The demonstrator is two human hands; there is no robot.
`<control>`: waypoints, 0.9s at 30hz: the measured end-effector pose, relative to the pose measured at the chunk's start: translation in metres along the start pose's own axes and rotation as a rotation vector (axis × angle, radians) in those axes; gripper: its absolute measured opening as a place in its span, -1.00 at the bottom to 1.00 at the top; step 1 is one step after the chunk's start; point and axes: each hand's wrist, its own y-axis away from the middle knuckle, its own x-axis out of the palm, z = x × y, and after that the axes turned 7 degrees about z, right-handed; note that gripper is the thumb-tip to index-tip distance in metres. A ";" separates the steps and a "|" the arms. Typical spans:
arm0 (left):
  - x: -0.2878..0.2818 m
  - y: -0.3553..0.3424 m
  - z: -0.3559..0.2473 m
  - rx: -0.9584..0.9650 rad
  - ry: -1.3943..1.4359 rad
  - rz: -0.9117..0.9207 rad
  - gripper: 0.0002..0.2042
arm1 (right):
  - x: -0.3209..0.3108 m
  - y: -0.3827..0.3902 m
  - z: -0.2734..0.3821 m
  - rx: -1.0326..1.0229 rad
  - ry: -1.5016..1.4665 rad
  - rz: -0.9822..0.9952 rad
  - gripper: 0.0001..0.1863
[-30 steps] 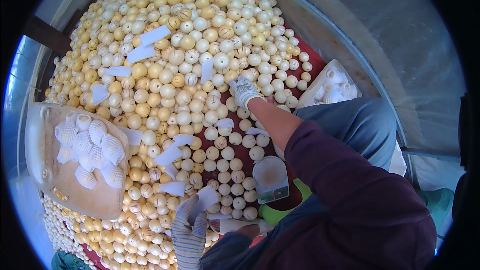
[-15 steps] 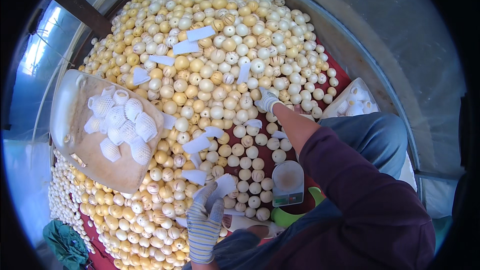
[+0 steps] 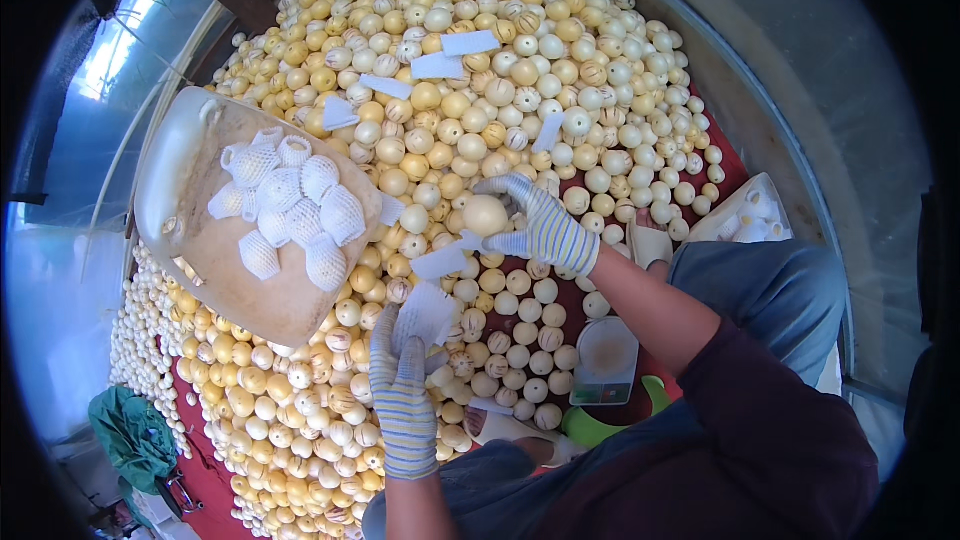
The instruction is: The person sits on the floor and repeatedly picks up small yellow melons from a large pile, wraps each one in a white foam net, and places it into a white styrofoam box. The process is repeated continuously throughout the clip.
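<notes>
My right hand [image 3: 556, 230], in a striped knit glove, grips a round, pale yellow pepino melon [image 3: 485, 215] between thumb and fingers above the heap. Lower down, my left hand [image 3: 403, 402], gloved alike, pinches a white foam net sleeve [image 3: 427, 314] that looks flat. The melon and this sleeve are apart. More loose foam sleeves [image 3: 440, 261] lie on the pepino melons between and beyond my hands. To the left, a worn whitish tub [image 3: 225, 290] carries several melons in foam nets [image 3: 300, 215].
A large heap of pepino melons [image 3: 470, 90] spreads ahead over a red cloth [image 3: 725, 140]. Beside my legs are a small scale [image 3: 606, 352] and a green curved object [image 3: 590, 428]. A second container [image 3: 745, 202] with foam-wrapped fruit stands at right. Green fabric [image 3: 130, 440] lies lower left.
My right hand has come back from the heap toward my left hand, now with a pepino melon in it. The left hand keeps its foam sleeve. The whole view has shifted somewhat.
</notes>
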 end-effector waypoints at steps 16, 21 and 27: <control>0.017 0.051 -0.032 0.157 0.639 0.349 -0.16 | 0.040 0.069 0.072 0.066 -1.146 0.498 -0.10; 0.018 0.058 -0.035 0.166 0.603 0.424 -0.11 | 0.056 0.079 0.090 -0.036 -1.422 0.609 -0.29; 0.024 0.044 -0.030 0.190 0.206 0.360 -0.15 | 0.017 0.082 0.095 0.070 -0.439 0.093 -0.36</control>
